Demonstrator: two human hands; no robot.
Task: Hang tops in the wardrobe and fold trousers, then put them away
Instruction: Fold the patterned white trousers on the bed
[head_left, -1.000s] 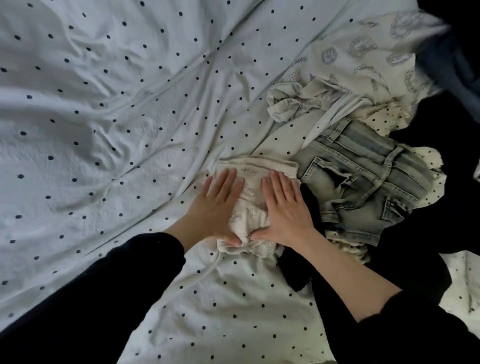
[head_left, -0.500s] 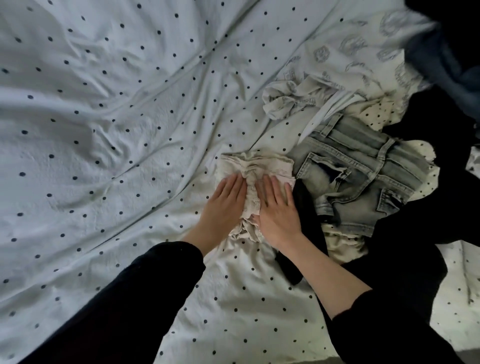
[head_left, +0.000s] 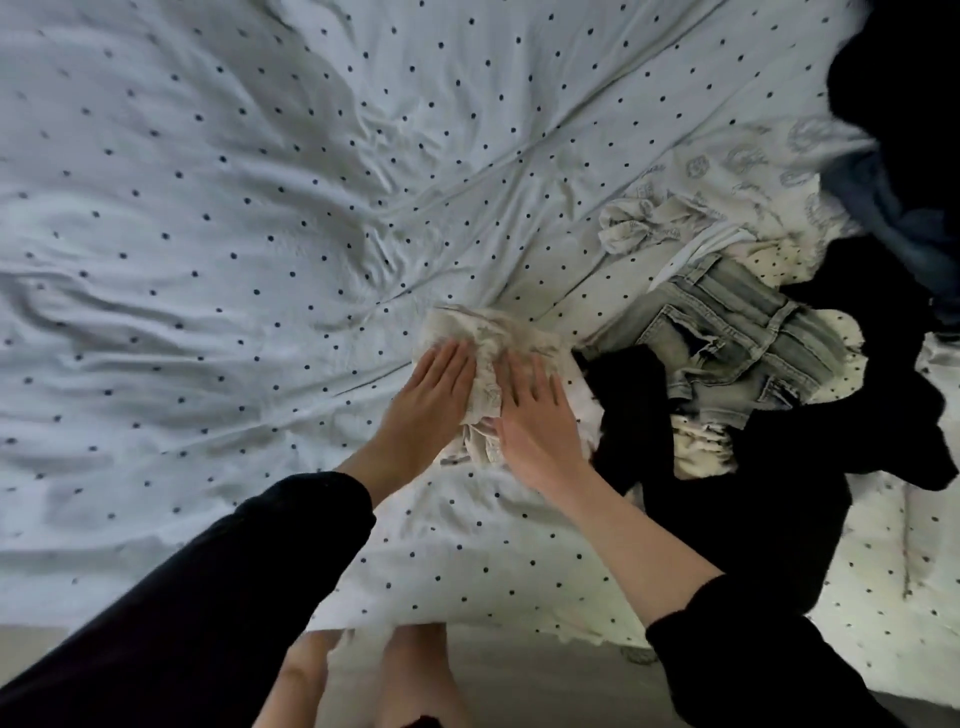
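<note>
Since a second ago your two hands have slid closer together on the small cream garment (head_left: 485, 338), bunching it into a ridge between them where it lay flatter before. Your left hand (head_left: 434, 395) lies flat on its left half, fingers straight and together, pressing down; your right hand (head_left: 537, 415) does the same on its right half, fingers straight and slightly spread. Neither hand grips the cloth. Most of the garment is hidden under your palms, so its fold cannot be made out; it is blurred at the far edge. It lies on the dotted bedsheet (head_left: 234, 234), near the bed's near edge. Just right of it a black garment (head_left: 737, 493) sprawls, partly covering the faded denim shorts (head_left: 727, 338), which lie beyond it. Farther right a cream printed garment (head_left: 727, 171) lies crumpled, and dark clothes (head_left: 898, 78) are cut off by the frame's right edge.
</note>
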